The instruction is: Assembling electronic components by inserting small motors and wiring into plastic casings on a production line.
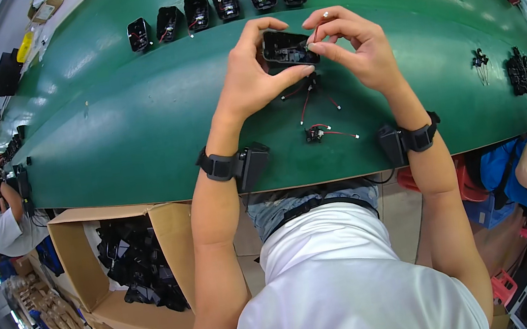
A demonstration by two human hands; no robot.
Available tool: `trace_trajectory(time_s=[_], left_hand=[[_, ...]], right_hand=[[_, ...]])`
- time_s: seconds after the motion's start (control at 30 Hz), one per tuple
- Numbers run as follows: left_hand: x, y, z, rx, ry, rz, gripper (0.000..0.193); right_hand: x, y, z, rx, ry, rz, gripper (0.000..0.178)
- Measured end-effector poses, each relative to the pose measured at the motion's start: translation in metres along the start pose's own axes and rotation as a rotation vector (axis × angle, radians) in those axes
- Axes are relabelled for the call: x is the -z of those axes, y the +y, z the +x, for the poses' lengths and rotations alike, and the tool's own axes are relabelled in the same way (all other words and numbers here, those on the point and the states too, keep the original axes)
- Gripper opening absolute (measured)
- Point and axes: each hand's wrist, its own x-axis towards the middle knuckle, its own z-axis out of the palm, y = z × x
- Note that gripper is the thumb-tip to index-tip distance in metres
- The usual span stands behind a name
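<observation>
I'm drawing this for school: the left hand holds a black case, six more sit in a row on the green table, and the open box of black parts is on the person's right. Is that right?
No: the head view shows the open box on the person's left. The left hand holds a black case, and six more cases sit in a row on the green table.

No legible txt or nos.
</observation>
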Motion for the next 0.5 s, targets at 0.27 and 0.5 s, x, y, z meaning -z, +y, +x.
trace_trajectory(time_s=[0.27,0.5], left_hand=[[0.01,0.004,0.0,0.101,-0.174,-0.436,0.062],[0.006,0.005,0.002,0.079,-0.232,-0.478,0.067]], right_hand=[[-0.001,0.001,0.0,0.088,-0.047,0.167,0.007],[-0.02,0.002,-0.007,-0.053,-0.022,0.435,0.009]])
